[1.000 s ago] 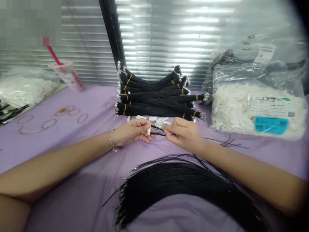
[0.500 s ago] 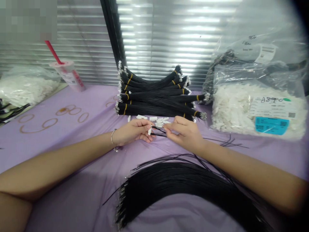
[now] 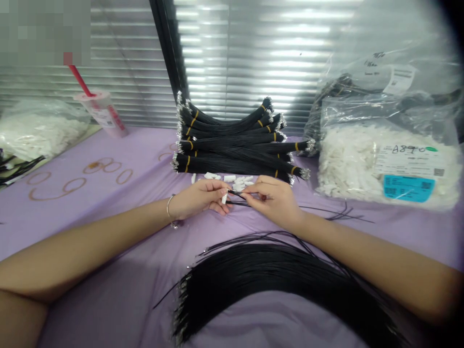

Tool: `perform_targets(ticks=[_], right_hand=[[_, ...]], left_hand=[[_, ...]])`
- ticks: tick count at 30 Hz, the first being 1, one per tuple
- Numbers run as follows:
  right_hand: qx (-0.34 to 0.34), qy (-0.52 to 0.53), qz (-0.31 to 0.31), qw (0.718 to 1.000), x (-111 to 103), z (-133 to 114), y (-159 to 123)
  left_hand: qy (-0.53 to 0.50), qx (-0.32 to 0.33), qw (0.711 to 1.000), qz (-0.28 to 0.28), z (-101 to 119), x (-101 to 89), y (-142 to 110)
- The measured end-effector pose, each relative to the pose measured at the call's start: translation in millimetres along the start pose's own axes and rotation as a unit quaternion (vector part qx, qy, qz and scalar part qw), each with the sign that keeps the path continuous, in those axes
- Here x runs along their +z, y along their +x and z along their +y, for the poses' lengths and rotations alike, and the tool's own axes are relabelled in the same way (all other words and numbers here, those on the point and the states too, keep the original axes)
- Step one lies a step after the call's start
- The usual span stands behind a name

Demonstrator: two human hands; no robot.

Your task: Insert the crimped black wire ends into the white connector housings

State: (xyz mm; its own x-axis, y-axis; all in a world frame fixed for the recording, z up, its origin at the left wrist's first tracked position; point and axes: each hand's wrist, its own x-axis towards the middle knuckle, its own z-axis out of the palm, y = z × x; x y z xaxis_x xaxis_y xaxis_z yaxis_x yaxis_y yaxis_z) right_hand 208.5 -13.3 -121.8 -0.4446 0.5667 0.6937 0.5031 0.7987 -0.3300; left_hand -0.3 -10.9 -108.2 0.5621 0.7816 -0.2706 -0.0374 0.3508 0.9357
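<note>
My left hand [image 3: 199,202] pinches a small white plastic connector housing [image 3: 224,197] between thumb and fingers. My right hand [image 3: 271,200] grips a few thin black wires [image 3: 237,198] close to their ends, and those ends reach the housing. I cannot tell whether they are inside it. Several loose white housings [image 3: 237,182] lie just beyond my hands. Behind them rises a stack of black wire bundles [image 3: 235,142] with yellow ties and metal terminals. A broad fan of loose black wires [image 3: 261,275] spreads below my arms.
A clear bag of white housings [image 3: 384,162] with a blue label sits at right, another bag of black wires behind it. A plastic cup with a red straw [image 3: 99,111], a bag of white parts and rubber bands lie at left on the purple cloth [image 3: 90,232].
My right hand has moved a little left, bringing the wire ends closer to the housing in my left hand. The stack and the loose wires have not visibly moved.
</note>
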Motion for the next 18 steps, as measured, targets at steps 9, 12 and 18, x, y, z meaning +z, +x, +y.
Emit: perform_targets(ticks=[9,12,18], right_hand=[[-0.026,-0.006,0.000,1.000,3.8,-4.2,-0.8],[-0.035,-0.008,-0.023,0.999,6.1,0.3,0.3],[-0.037,-0.139,-0.080,0.986,-19.7,-24.8,13.2]], left_hand=[[0.058,0.005,0.998,-0.023,0.4,-0.5,0.6],[0.068,0.001,0.997,-0.026,1.3,0.2,0.0],[0.044,0.007,0.999,-0.012,-1.1,-0.7,0.8]])
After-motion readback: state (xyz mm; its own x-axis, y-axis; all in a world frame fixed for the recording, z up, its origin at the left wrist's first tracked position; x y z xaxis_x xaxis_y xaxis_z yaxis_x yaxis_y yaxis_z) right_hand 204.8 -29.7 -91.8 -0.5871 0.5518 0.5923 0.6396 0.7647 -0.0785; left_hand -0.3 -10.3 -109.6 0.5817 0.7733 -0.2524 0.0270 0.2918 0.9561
